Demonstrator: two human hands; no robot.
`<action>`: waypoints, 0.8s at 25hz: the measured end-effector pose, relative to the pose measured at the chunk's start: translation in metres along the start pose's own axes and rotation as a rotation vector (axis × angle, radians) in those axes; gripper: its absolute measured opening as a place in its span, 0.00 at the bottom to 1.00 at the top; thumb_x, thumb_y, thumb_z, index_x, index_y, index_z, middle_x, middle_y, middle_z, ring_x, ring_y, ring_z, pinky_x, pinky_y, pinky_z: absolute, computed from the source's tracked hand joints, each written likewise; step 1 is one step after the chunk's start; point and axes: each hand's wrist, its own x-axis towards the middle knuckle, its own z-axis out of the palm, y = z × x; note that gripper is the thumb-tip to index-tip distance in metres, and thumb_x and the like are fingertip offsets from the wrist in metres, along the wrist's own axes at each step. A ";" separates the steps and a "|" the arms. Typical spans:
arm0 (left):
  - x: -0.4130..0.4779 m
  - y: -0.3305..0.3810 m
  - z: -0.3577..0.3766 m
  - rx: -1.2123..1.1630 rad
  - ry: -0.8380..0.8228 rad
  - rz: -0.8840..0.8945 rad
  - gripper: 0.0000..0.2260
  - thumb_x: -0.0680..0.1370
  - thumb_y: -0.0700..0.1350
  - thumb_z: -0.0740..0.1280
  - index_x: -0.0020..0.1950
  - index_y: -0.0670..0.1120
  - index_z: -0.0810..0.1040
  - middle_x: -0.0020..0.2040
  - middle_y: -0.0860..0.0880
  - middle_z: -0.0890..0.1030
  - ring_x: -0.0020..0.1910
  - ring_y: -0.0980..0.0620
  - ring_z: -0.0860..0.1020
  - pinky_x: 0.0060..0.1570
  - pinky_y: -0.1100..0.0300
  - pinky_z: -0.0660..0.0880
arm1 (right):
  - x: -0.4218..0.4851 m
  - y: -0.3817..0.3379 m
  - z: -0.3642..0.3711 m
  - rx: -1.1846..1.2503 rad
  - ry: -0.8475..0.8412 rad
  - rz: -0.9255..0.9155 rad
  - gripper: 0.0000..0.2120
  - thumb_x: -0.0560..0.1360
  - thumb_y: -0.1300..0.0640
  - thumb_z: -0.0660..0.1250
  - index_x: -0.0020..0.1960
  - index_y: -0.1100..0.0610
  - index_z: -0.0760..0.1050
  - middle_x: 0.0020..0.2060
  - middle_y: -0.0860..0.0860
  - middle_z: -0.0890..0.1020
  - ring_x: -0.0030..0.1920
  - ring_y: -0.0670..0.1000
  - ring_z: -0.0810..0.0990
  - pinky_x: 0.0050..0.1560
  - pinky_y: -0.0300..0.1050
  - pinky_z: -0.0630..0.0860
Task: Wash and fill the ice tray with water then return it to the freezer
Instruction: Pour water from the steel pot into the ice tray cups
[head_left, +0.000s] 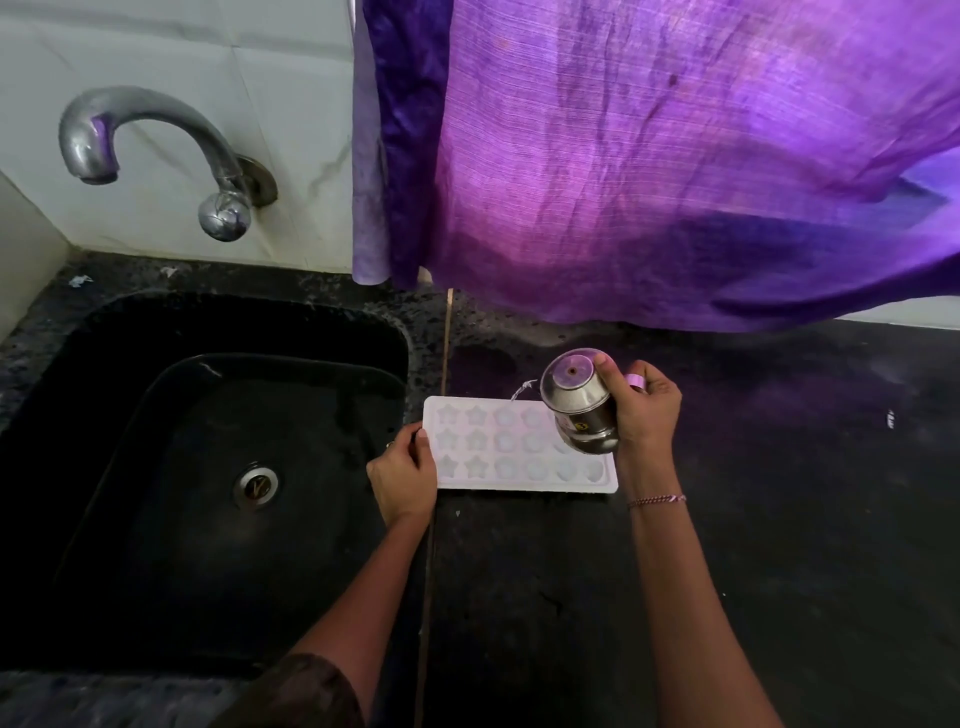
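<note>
A white plastic ice tray (514, 448) with star-shaped and rounded moulds lies flat on a black speckled stone counter (779, 519), its long side running from 9 to 3 o'clock. The left hand (405, 480) grips the tray's short edge at 9 o'clock, thumb on top. The right hand (644, 410) is wrapped round a small rounded steel pot (576, 402), tipped over the tray's 2 o'clock corner, with a thin stream of water (522, 389) at its far lip. A thin bracelet (657, 500) circles the right wrist.

Just beside the tray at 9 o'clock, a deep black sink (130, 415) with a round metal drain (255, 486) drops away. The counter runs on widely toward 3 and 6 o'clock. At 12 o'clock a purple cloth curtain (675, 156) hangs low, its hem near the counter behind the pot. At 10 o'clock a curved chrome tap (145, 135) juts from the white tiled wall (208, 52) above the sink.
</note>
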 end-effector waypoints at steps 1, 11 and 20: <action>0.000 0.000 0.000 -0.002 -0.001 -0.016 0.09 0.78 0.44 0.63 0.52 0.44 0.82 0.32 0.43 0.80 0.32 0.43 0.78 0.38 0.52 0.76 | 0.001 0.001 -0.001 -0.007 -0.011 0.011 0.24 0.69 0.61 0.74 0.26 0.51 0.61 0.26 0.50 0.65 0.31 0.49 0.64 0.32 0.41 0.67; 0.000 -0.001 0.001 -0.057 0.006 -0.074 0.09 0.78 0.44 0.64 0.54 0.46 0.83 0.37 0.43 0.84 0.36 0.48 0.79 0.38 0.57 0.74 | 0.015 0.006 -0.016 0.027 -0.098 0.072 0.25 0.67 0.58 0.75 0.25 0.51 0.60 0.26 0.50 0.64 0.32 0.51 0.62 0.36 0.45 0.64; -0.001 0.001 0.000 -0.059 0.008 -0.076 0.09 0.78 0.43 0.65 0.54 0.46 0.83 0.39 0.45 0.84 0.36 0.52 0.78 0.38 0.61 0.70 | 0.016 0.000 -0.034 0.153 -0.044 0.129 0.24 0.69 0.61 0.74 0.28 0.52 0.59 0.27 0.50 0.66 0.30 0.46 0.65 0.33 0.41 0.68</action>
